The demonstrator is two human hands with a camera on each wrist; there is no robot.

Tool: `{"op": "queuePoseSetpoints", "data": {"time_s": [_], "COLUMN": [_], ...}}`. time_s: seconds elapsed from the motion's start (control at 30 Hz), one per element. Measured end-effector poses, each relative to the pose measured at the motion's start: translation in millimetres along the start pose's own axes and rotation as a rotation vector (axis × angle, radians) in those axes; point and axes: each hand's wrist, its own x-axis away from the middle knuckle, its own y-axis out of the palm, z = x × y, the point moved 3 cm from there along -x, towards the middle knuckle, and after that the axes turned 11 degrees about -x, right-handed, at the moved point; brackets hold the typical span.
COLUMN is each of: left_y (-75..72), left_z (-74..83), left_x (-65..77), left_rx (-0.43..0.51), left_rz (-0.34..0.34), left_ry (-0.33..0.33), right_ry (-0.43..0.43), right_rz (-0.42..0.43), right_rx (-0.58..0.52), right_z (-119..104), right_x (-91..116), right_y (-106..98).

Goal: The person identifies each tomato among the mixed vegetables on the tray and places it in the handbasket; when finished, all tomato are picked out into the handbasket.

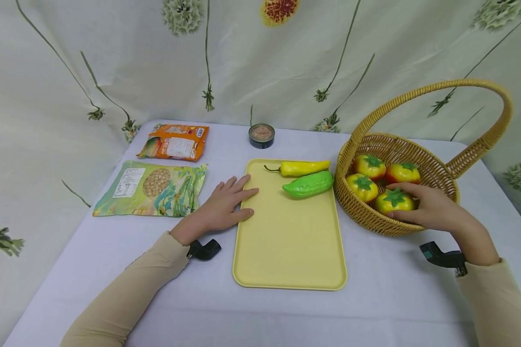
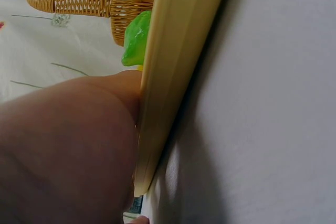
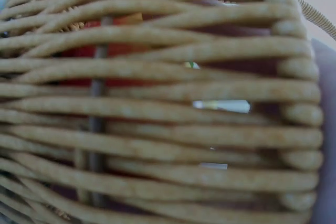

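Observation:
My right hand (image 1: 434,207) reaches over the near right rim of the wicker basket (image 1: 386,226), thumb and fingers around a yellow-red tomato (image 1: 392,201) with a green star-shaped top. Other tomatoes (image 1: 369,167) lie beside it in the basket. In the right wrist view the basket's weave (image 3: 157,114) fills the picture and hides most of the hand. With fingers spread, my left hand (image 1: 223,205) rests at the left edge of the yellow tray (image 1: 291,241). A yellow pepper (image 1: 301,168) and a green pepper (image 1: 309,185) lie at the tray's far right; the green one overhangs the edge slightly.
Left of the tray lie a green bag of beans or grains (image 1: 152,190) and, behind it, an orange packet (image 1: 173,142). A small round tin (image 1: 262,135) stands behind the tray. The basket's tall handle (image 1: 434,86) arches over its opening. Flower-printed cloth hangs at the back.

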Motion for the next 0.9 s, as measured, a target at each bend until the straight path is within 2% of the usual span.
{"op": "queuePoseSetpoints", "data": {"time_s": [0.23, 0.6, 0.9], "left_y": [2.3, 0.8, 1.7], "left_z": [-2.8, -0.8, -2.2], "left_x": [-0.2, -1.2, -0.3], "left_rx": [0.001, 0.010, 0.009], "left_rz": [-0.002, -0.001, 0.004], "left_ry": [-0.006, 0.000, 0.009], "right_ry": [-0.001, -0.021, 0.008], "right_rz": [0.002, 0.059, 0.078], "right_rx": [0.005, 0.041, 0.042], "right_z": [-0.8, -3.6, -1.9], "right_x": [-1.2, -1.9, -3.0], "right_y": [2.7, 1.3, 1.8]}}
